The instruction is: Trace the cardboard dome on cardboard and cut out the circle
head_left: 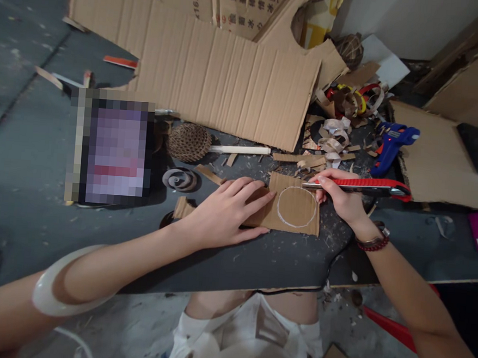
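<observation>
A small cardboard piece (pixel 292 207) with a white drawn circle lies on the dark board (pixel 282 258) over my lap. My left hand (pixel 228 211) lies flat on its left part, fingers spread, pressing it down. My right hand (pixel 342 200) is closed round a red utility knife (pixel 365 186), whose tip rests at the circle's upper right edge. A white bangle sits on my left forearm and a dark bracelet on my right wrist.
A large corrugated cardboard sheet (pixel 230 75) lies behind. A blue glue gun (pixel 391 143), a white glue stick (pixel 241 149), a cardboard dome (pixel 189 141), a spiral coil (pixel 180 179) and cardboard scraps (pixel 336 134) surround the work. A blurred-out screen (pixel 116 151) stands at left.
</observation>
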`<state>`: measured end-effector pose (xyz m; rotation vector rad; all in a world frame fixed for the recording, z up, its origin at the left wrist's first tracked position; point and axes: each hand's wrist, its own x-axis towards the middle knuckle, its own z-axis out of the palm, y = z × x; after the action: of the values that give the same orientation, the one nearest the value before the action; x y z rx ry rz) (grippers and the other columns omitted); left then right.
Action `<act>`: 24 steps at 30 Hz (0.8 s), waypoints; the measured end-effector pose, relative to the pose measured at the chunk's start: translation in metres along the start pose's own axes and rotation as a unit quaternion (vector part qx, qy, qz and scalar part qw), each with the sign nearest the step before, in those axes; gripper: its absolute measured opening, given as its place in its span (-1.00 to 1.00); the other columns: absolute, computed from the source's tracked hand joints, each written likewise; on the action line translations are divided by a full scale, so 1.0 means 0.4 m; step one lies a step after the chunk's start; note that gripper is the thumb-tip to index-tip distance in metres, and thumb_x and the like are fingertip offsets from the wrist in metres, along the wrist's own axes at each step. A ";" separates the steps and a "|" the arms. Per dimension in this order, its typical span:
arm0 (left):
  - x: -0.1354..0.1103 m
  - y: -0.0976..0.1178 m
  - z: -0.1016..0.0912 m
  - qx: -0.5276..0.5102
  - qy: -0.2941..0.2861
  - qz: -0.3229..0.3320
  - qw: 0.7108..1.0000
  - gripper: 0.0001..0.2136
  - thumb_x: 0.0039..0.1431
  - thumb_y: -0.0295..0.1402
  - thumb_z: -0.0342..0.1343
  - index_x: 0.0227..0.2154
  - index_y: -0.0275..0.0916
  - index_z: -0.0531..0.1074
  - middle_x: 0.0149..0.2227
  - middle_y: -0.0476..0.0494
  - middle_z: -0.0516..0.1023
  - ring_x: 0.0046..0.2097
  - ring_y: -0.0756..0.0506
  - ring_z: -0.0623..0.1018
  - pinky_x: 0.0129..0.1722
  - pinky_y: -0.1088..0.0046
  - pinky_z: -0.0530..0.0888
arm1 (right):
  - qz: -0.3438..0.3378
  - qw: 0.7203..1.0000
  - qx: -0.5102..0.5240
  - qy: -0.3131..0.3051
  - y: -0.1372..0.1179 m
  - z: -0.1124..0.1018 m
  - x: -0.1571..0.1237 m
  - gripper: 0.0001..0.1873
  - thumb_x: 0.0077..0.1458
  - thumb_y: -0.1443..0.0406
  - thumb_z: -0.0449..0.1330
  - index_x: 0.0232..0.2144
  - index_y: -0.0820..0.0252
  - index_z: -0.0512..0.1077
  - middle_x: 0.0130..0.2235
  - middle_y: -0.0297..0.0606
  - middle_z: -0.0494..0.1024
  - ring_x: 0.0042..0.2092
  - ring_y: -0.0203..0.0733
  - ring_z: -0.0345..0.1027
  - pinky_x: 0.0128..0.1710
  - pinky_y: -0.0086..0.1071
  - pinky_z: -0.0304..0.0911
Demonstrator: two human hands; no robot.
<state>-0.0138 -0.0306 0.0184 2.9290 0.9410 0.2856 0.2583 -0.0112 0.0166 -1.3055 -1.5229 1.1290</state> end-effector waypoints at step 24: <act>0.001 0.000 0.001 -0.009 0.001 -0.001 1.000 -0.40 0.26 0.00 -0.04 0.19 -0.36 0.30 0.07 -0.41 0.40 0.08 -0.33 0.37 0.02 0.06 0.45 | 0.003 1.000 0.003 -0.001 0.001 0.003 -0.001 -0.81 0.13 0.23 0.17 -0.44 0.18 0.50 -0.63 -0.43 0.45 -0.60 -0.40 0.31 -0.57 -0.50 0.26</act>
<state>-0.0132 -0.0304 0.0183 2.9132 0.9356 0.2950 0.2572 -0.0117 0.0160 -1.3057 -1.5171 1.1370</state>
